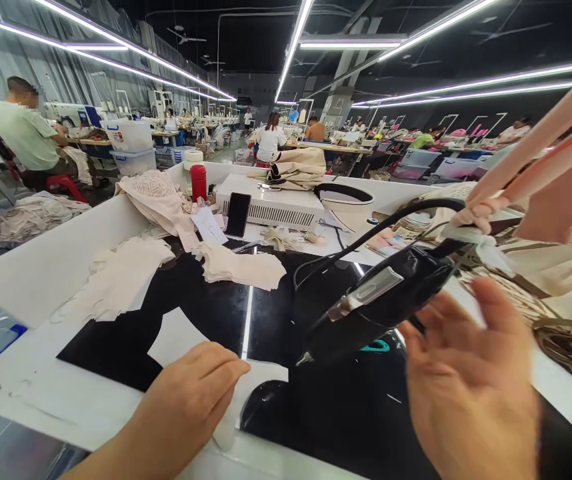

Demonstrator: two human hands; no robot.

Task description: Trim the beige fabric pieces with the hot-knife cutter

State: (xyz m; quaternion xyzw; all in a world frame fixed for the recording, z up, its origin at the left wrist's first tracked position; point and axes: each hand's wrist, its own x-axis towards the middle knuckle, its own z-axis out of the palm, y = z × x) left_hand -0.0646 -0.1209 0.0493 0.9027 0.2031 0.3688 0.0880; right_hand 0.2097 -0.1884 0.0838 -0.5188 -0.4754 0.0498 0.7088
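My left hand lies palm down at the near edge of the table, its fingers pressing a small pale fabric piece onto the dark glossy table top. My right hand is raised with fingers spread, just below and beside a black corded hand tool with a silver plate and a thin tip pointing down left. Whether the fingers touch the tool I cannot tell. The tool's black cable curves up and back across the table.
Stacks of cream fabric pieces lie on the table, with a white box unit, a phone leaning on it and a red bottle. Pink straps hang at right. Other people sit at benches behind.
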